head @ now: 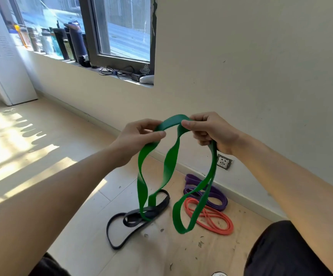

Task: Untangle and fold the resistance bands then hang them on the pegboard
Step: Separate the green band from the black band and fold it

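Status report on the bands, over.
Left hand and right hand both pinch green band, twisted loops hanging. Black band, purple band, red band on floor. Pegboard unseen.

The floor point(82, 176) carries black band point(119, 232), purple band point(217, 198) and orange band point(217, 222).

We have one view only: head-worn, wide-angle, facing forward and down. Left hand point(135, 138) and right hand point(211, 132) sit close, mid-frame, forearms filling the bottom corners. Floor point(117, 198) lies below, wall point(241, 66) ahead, window point(121, 26) farther, upper left.
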{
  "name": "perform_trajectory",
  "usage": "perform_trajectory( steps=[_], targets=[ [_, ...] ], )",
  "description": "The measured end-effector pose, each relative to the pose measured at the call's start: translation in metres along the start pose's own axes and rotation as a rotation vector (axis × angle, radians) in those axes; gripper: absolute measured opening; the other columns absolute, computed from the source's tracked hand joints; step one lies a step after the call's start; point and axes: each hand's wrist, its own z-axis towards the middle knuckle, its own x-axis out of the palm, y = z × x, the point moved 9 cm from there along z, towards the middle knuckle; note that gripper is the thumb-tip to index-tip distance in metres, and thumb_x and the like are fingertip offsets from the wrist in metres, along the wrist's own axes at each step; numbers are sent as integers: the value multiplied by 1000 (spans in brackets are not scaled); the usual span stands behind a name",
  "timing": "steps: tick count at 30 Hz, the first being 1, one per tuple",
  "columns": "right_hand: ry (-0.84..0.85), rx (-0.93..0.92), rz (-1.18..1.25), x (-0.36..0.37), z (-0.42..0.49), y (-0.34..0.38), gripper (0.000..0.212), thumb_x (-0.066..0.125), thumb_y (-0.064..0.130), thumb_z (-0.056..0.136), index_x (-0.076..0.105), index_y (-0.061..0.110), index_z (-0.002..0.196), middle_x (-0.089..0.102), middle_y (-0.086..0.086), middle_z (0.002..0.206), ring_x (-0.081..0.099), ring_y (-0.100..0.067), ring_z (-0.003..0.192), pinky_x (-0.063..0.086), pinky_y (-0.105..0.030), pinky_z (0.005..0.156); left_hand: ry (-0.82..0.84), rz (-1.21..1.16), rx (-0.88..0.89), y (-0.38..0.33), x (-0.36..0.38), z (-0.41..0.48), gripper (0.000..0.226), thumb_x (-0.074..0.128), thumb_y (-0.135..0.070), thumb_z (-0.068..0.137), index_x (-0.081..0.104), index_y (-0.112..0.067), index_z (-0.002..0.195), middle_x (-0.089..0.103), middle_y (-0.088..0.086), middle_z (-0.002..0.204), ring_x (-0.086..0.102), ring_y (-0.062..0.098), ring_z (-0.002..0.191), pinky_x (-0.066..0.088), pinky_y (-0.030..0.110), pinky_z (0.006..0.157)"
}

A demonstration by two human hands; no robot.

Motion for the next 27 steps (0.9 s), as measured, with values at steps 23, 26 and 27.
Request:
perform_trajectory(
  steps=[23, 26, 27],
  targets=[
    [133, 52, -22, -11, -4, -30, 17, 68, 27, 88, 71, 11, 94, 46, -1, 63, 44, -14, 55, 40, -30, 63, 339, -171, -42, -3, 18, -8, 45, 60, -30, 92, 64, 2, 124, 61, 7, 88, 60, 19, 88, 51, 28, 78],
    [235, 107, -224, 3, -9, -37, 29, 78, 24, 82, 67, 7, 103, 65, 1, 79, 65, -18, 77, 53, -30, 78, 332, -195, -44, -6, 22, -8, 44, 62, -28, 92, 66, 1, 124, 63, 6, 86, 60, 19, 85, 49, 30, 80],
    [243, 78, -264, 10, -8, -32, 32, 80, 24, 80, 67, 8, 104, 68, 0, 85, 68, -19, 84, 53, -28, 80, 339, -183, -43, -6, 27, -9, 42, 64, -28, 90, 67, -1, 122, 65, 5, 86, 60, 18, 85, 49, 30, 80]
  ],
)
